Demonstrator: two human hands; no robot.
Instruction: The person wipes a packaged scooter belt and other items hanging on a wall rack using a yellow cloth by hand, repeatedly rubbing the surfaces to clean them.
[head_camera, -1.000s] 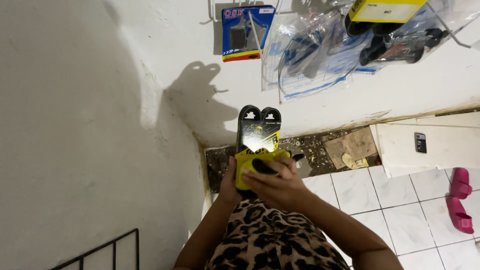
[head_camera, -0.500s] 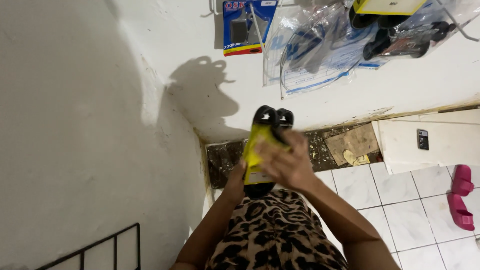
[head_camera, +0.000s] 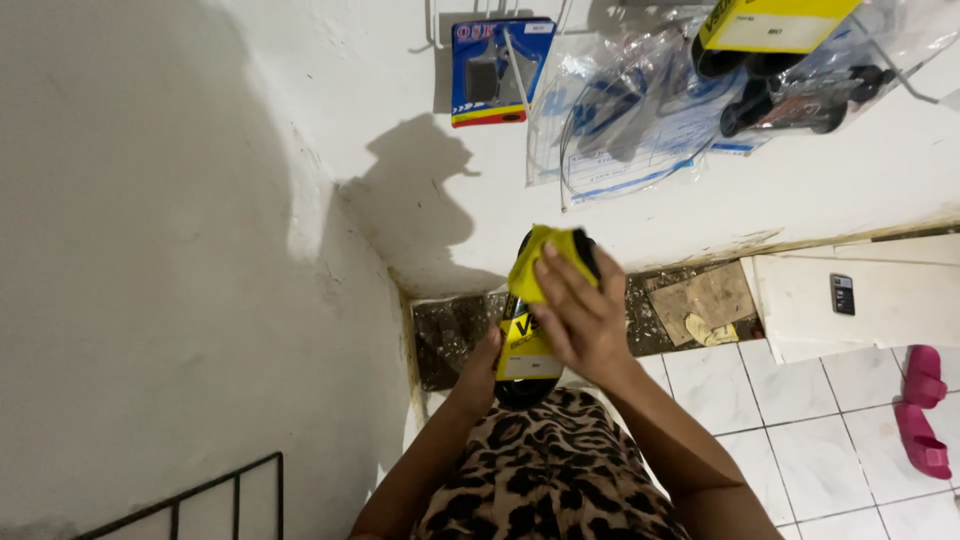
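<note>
view: head cam, looking down at both hands in front of a white wall corner.
item: black pack with yellow card label (head_camera: 528, 335), held upright-ish, tilted slightly, between the two hands, above the leopard-print garment (head_camera: 545, 470). Top end of pack is level w/ the wall base.
cloth: yellow cloth (head_camera: 545, 262) draped over top end of pack, under the R fingers.
left hand (head_camera: 482, 372): low on the pack, fingers wrapped round its bottom edge from behind; only thumb side shows. Clasping the pack.
right hand (head_camera: 582, 318): fingers bent over the pack's upper front, pressing the cloth against it. Clenched on cloth + pack together.
step (judged): wiping pack w/ the cloth, L steadies, R rubs. Looks mid-wipe, top end being covered.
next move calls for (judged): L grip firm so pack doesn't twist; R needs to slide cloth down over label w/o dropping it.
surroundings: clear plastic bags (head_camera: 640, 110) hanging on wall above; blue-red carded pack (head_camera: 500, 70) on a hook beside them; another yellow-labelled pack (head_camera: 770, 30) top right; pink sandals (head_camera: 922, 410) on white floor tiles (head_camera: 800, 400); black rail (head_camera: 200, 500) bottom left.
unclear: what's inside the pack.
</note>
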